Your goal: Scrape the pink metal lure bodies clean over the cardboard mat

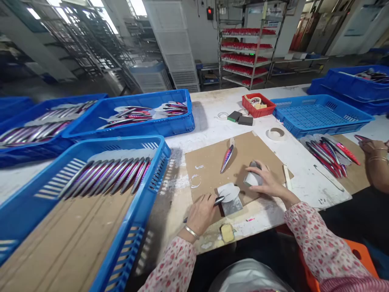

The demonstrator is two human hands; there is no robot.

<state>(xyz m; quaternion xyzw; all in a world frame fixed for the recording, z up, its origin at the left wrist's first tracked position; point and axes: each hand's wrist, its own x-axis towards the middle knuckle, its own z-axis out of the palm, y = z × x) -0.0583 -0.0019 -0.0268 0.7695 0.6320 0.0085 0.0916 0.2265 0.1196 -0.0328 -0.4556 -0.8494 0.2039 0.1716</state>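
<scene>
Gripping the dark-ended lure (219, 200) in the left hand (201, 211), tip over the white oval (232, 194), and a grey-and-white piece (253, 179) in the right hand (268, 181), best handled lightly to spare the finish.

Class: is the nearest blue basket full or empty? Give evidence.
Neither: the basket is partly filled. Slender pieces line its far end; bare cardboard shows nearer.

No text is readable; the wall display (210, 13) seems too blurred.
</scene>
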